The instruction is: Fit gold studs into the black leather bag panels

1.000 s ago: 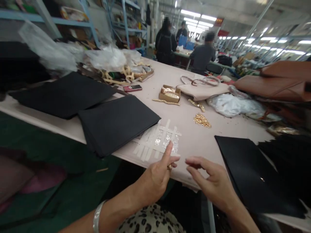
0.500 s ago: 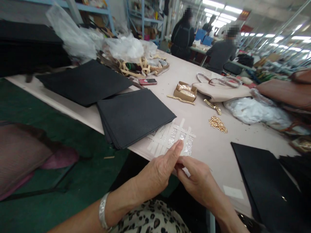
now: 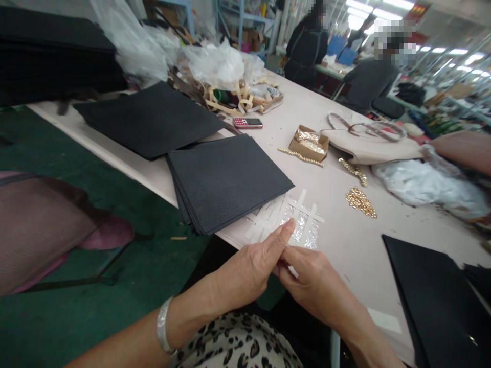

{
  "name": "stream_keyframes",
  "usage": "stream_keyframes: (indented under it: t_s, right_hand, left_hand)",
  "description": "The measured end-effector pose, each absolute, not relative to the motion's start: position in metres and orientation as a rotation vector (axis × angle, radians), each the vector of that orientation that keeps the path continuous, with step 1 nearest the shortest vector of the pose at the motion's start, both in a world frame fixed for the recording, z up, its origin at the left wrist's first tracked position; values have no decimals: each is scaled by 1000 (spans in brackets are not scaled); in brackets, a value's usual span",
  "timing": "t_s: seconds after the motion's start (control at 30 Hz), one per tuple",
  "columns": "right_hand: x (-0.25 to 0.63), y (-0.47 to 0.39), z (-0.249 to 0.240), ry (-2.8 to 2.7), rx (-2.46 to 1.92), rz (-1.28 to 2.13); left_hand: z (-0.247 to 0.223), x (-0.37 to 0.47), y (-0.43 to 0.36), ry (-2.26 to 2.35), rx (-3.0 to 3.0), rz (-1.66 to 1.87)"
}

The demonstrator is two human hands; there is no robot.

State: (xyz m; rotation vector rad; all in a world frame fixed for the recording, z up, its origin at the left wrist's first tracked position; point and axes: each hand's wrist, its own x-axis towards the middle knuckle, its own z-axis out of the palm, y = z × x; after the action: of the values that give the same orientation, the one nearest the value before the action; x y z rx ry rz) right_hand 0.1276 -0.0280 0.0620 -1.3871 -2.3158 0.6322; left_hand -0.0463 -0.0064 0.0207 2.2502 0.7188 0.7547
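1. The left hand [image 3: 255, 268], its thumb stretched up, met the right hand [image 3: 314, 273] at the fingertips. The right fingers were curled and nearly closed; whether they held some small thing, I could not tell.
2. Both were at the near edge of the pale pinkish table [image 3: 339, 243], by a clear plastic patch with whitish tape strips [image 3: 302, 223].
3. Left of it, the stack of black rectangular leather-like sheets [image 3: 230, 179] showed no metal on top.
4. Farther right, the loose heap of small shiny gold pieces [image 3: 360, 202] seemed left to use.
5. At far right, the flat black sheet [image 3: 441, 296] bore a small golden glint [image 3: 472, 340], perhaps finished work.
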Motion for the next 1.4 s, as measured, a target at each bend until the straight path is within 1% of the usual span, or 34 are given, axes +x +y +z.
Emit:
stream_keyframes:
  t_s: [0.27,0.43,0.5,0.67,0.83,1.03,1.17,1.2,1.23,1.27,1.4]
  right_hand:
    - [108,-20,54,-2347,-1238,351]
    - [85,-10,56,-2273,-1099,316]
    - [74,-2,63,-2267,-1007,408]
    - [46,25,85,-2259,-816,832]
    - [25,48,85,-2232,-962,1080]
    - [10,61,79,-2109,-1099,1377]
    - [9,67,81,-2001,-1047,1666]
    - [10,70,81,-2015,-1043,1648]
    - [11,75,81,-2060,-1056,1554]
    - [11,81,80,-2122,-1079,1383]
    - [12,121,68,-2364,-1132,440]
  left_hand:
    - [27,-59,-6,770,2238,816]
    - [42,-76,-8,910,2167,923]
    - [46,-86,-9,987,2089,971]
    - [43,-110,-14,1142,1725,1103]
    - [39,-122,-14,1200,1300,1141]
    - [41,-132,-11,1272,1156,1186]
    - [40,-134,-10,1243,1065,1211]
    - [41,-134,-10,1207,1031,1219]
    - [42,-133,-11,1163,992,1227]
    - [44,-133,-12,1121,953,1234]
    - [47,-137,-20,1108,892,1243]
